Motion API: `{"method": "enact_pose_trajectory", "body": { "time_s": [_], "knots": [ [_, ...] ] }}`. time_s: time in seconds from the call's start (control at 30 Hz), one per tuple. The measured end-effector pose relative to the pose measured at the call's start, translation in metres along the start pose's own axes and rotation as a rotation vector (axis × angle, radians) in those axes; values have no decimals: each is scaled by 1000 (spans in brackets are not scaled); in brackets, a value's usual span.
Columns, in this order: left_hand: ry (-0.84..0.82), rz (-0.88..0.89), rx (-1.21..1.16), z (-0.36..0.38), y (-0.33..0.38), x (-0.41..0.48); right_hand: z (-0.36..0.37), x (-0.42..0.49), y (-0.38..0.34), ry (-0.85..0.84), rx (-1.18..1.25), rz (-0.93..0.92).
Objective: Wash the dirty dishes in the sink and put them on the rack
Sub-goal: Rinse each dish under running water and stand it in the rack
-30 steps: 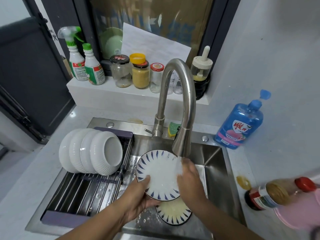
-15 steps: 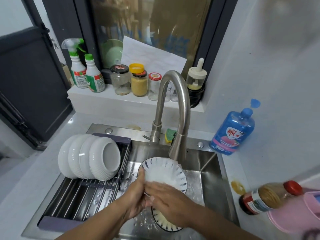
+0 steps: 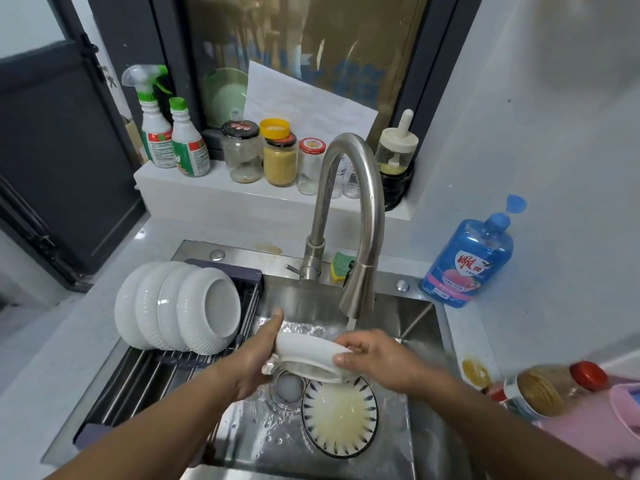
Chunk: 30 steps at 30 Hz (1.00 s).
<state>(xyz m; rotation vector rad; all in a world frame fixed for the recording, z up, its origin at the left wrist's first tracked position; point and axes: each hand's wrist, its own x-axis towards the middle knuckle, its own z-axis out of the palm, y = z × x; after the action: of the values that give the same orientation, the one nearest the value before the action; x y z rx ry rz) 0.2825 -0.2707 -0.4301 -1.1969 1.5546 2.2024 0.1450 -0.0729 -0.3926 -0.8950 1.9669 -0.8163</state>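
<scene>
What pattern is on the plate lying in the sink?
Plate: dark blue dashes round its rim; head view.

— Where could a hand pass to the rack (image 3: 138, 386)?
— Over its near bars. Four white bowls (image 3: 176, 306) on edge fill the far end.
— And the sink (image 3: 424, 337)?
— Tight. The faucet (image 3: 360, 289) hangs just above the held plate (image 3: 308, 346), and a second plate (image 3: 339, 417) covers the floor right of the drain (image 3: 287, 388).
— The right counter?
— A bottle (image 3: 550, 386) on its side and a soap bottle (image 3: 467, 261) sit near the rim.

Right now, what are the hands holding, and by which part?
Both hold one plate, tilted edge-on under the faucet: the left hand grips its left rim, the right hand pinches its right rim.
</scene>
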Motion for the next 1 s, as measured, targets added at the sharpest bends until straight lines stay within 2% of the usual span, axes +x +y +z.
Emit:
{"method": "enact_pose_trajectory", "body": {
  "time_s": [0.07,0.13,0.27,0.33,0.43,0.47,0.5,0.6,0.63,0.67,0.73,0.83,0.9,1.0],
  "knots": [
    [-31,172,132,-2,2,-6,-7,8,-6,-51,105,62],
    [-79,287,215,-9,3,-13,-12,16,-8,-34,206,121],
    [-220,255,113,-18,1,-16,-14,28,-16,45,302,150],
    [-211,219,48,-13,-4,-13,-2,32,-20,152,331,205],
    [-160,164,-130,5,-15,-13,27,44,-24,357,226,419],
    [-153,143,-197,12,-17,-14,36,50,-22,400,175,422],
    [-145,121,-259,20,-19,-16,44,58,-19,439,104,371],
    [-68,78,-424,38,-21,-17,62,59,-30,361,-317,115],
    [-35,78,-467,42,-23,-16,65,54,-37,329,-389,58],
    [-9,82,-501,44,-24,-14,65,48,-43,304,-361,73],
    [22,86,-543,43,-28,-12,62,44,-45,255,-330,124],
    [55,66,-583,39,-35,-11,54,42,-26,195,-549,259],
    [60,69,-598,35,-36,-11,45,46,-11,255,-616,388],
    [75,71,-675,33,-37,-9,34,52,1,333,-416,534]
  ]
}}
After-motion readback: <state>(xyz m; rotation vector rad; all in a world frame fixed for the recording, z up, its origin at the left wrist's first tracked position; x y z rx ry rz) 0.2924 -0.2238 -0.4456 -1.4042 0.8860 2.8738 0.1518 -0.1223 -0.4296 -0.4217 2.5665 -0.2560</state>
